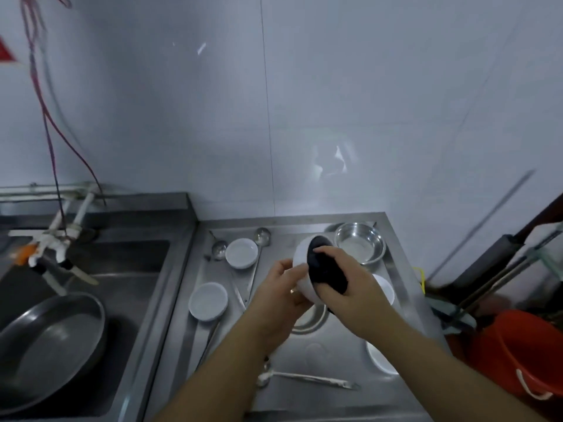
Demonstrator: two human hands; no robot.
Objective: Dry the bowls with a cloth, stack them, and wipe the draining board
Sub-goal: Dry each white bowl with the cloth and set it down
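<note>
White bowl (301, 263) betw. L fingers (292, 274).

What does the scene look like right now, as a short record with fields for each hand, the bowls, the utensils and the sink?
left hand: left hand holds a tilted white bowl from outside
right hand: right hand presses a dark cloth into that bowl
other bowls: steel bowl at the back of the draining board; two white dishes on its left side
utensils: ladle near the front edge
sink: large steel pan inside
</note>
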